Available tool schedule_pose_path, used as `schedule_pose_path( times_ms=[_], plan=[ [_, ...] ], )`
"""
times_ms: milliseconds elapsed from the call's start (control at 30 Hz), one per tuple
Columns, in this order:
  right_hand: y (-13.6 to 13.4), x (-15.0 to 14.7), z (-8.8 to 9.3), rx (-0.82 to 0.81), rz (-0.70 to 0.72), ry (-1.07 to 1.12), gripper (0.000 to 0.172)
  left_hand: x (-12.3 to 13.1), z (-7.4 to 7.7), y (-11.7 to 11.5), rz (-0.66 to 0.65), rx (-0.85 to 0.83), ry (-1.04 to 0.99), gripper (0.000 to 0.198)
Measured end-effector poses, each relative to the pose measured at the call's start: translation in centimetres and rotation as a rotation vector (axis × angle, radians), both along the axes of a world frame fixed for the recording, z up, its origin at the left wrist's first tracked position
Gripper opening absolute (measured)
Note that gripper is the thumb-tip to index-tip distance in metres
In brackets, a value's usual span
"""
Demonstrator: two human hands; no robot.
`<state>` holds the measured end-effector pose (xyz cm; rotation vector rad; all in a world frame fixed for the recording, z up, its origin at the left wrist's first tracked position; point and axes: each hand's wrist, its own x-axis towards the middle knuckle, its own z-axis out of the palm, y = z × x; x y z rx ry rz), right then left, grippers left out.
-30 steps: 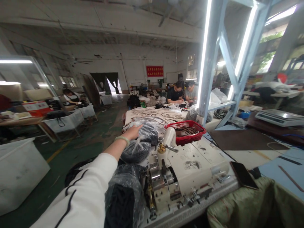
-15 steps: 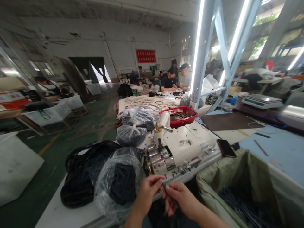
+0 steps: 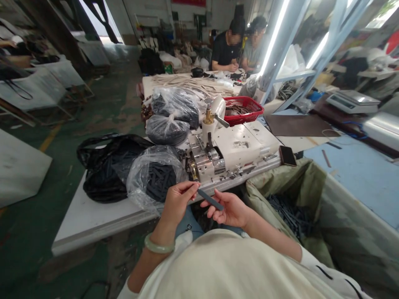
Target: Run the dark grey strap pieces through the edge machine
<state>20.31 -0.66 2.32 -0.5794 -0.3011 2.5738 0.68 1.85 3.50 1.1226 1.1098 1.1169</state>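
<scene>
My left hand (image 3: pixel 177 203) pinches one end of a dark flat strip (image 3: pixel 210 199), possibly leather or rubber, and a pale green bangle (image 3: pixel 159 245) circles that wrist. My right hand (image 3: pixel 230 210) lies just below the strip's far end, with its fingers apart and not clearly gripping. A clear plastic bag of similar dark strips (image 3: pixel 157 178) sits on the white table (image 3: pixel 93 224) left of my hands. A green fabric sack (image 3: pixel 286 187) holding many dark strips stands to their right.
A cream industrial machine (image 3: pixel 224 153) with metal rollers stands ahead, with a phone (image 3: pixel 287 155) at its right. Behind it are bagged dark goods (image 3: pixel 171 112) and a red basket (image 3: pixel 243 110). Two seated people (image 3: pixel 240 45) work at the far table. A scale (image 3: pixel 352 101) sits at right.
The view has tilted down and my hands have come closer to me. A second ago my left hand rested on a bag. My right fingers have moved off their pinch on the strip.
</scene>
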Motion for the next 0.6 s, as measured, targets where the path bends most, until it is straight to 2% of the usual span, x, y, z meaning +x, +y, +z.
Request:
schedule_pose_path(
  times_ms=[200, 367, 467, 600],
  plan=[
    [-0.5, 1.0, -1.0, -0.099, -0.006, 0.027, 0.058, 0.0, 0.3, 0.3, -0.003, 0.016, 0.084, 0.023],
    [-0.7, 1.8, -1.1, -0.029, 0.022, -0.027, 0.064, -0.1, 0.6, 0.4, 0.012, 0.02, 0.108, 0.025],
    [-0.8, 1.5, -0.9, 0.128, 0.012, -0.13, 0.059, 0.3, 0.8, 0.5, 0.011, 0.037, 0.147, 0.026],
    [-0.1, -0.3, -1.1, 0.486, -0.155, -0.391, 0.043, 1.3, 0.6, 0.6, -0.037, 0.042, 0.227, 0.025]
  ],
)
